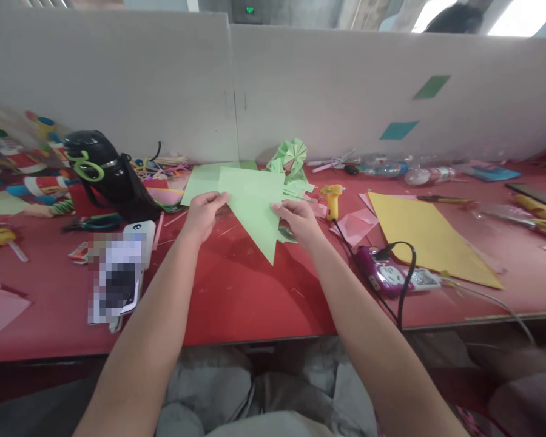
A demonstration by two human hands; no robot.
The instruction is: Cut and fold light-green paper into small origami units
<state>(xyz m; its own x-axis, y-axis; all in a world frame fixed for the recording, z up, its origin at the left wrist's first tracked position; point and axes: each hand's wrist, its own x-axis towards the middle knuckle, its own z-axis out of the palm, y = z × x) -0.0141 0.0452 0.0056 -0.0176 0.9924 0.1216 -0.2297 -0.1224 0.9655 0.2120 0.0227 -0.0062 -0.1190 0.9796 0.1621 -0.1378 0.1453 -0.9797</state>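
A light green sheet of paper, with a pointed lower corner, is held up over the red table. My left hand pinches its left edge. On the opposite edge, my right hand grips the same sheet between thumb and fingers. Behind it lies more green paper. A folded green paper construction stands just beyond my right hand, its lower part partly hidden. Close by on the right is a yellow glue gun.
Left of me are a phone and a black bottle. To the right lie yellow paper, a purple power strip with cables, and plastic bottles. A white partition closes off the back.
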